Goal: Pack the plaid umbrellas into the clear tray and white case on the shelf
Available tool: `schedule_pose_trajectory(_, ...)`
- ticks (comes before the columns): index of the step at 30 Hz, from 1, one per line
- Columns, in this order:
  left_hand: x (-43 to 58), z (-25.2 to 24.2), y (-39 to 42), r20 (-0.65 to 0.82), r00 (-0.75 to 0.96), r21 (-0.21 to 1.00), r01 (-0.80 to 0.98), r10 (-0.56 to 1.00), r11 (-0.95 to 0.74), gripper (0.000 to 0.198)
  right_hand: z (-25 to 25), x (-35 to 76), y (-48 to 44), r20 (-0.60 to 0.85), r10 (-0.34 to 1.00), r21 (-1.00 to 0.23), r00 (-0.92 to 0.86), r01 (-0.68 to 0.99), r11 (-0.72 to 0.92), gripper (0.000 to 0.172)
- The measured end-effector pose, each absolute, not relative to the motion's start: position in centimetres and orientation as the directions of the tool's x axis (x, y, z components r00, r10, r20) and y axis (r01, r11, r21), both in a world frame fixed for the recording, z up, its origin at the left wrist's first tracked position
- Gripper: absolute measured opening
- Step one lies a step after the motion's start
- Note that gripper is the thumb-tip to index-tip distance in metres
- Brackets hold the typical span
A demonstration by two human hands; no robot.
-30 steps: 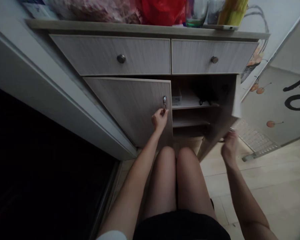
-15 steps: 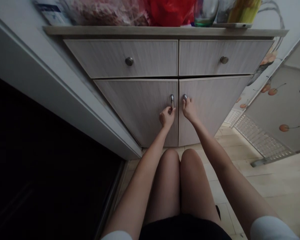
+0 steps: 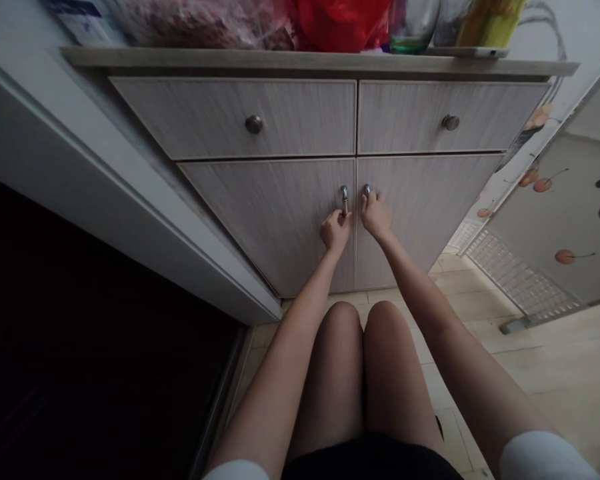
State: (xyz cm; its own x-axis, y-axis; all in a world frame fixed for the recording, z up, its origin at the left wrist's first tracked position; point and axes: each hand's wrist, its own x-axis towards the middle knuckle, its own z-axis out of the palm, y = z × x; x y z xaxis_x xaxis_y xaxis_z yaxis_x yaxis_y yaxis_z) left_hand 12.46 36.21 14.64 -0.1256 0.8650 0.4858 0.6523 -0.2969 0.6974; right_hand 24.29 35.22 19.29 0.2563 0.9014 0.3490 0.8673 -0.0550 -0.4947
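My left hand [image 3: 335, 231] is closed on the lower part of a metal door handle [image 3: 345, 193], whose silver top shows above the fingers. That handle belongs to the left cabinet door [image 3: 275, 213]. Beside it, my right hand [image 3: 377, 213] grips the other door handle [image 3: 367, 190] on the right cabinet door [image 3: 425, 207]; most of this handle is hidden by the fingers. Both doors lie flat against the cabinet front, with a thin seam between them.
Two drawers with round knobs [image 3: 254, 124] sit above the doors. The cabinet top [image 3: 220, 61] holds a red bag [image 3: 340, 23], a glass [image 3: 411, 30] and a yellow packet [image 3: 493, 23]. A white door frame [image 3: 145, 193] borders the left; a cherry-patterned panel [image 3: 555, 220] stands right.
The cabinet doors have moved inward, and the dark gap along their top edge has narrowed. Both hands keep hold of the handles. The view has shifted slightly.
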Motion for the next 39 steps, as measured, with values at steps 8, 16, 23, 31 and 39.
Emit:
schedule_pose_trajectory(8,12.7,14.6,36.8,0.463,-0.152,0.738,0.612,0.873,-0.284,0.023,18.9,24.5,36.1,0.359,0.897,-0.565,0.256,0.825,-0.009,0.053)
schedule_pose_trajectory(16,10.0,10.8,31.0,0.369,-0.075,0.893,0.305,0.926,-0.331,0.047,13.5,27.2,28.7,0.309,0.908,-0.840,0.283,0.528,0.121,0.053)
schedule_pose_trajectory(23,4.8,0.9,14.2,0.261,0.164,0.732,0.608,0.951,-0.306,0.044,1.2,28.9,11.2,0.129,0.987,-0.867,0.093,0.494,0.067,0.056)
schedule_pose_trajectory(31,6.4,2.2,10.2,0.224,0.238,0.417,0.853,0.945,-0.313,0.055,2.3,27.1,8.0,0.097,0.966,-0.775,0.242,0.627,-0.079,0.065)
schedule_pose_trajectory(39,5.9,9.9,13.9,0.121,0.125,0.698,0.695,0.985,-0.174,0.033,12.1,28.5,13.5,-0.322,0.947,-0.382,0.018,0.912,-0.147,0.052)
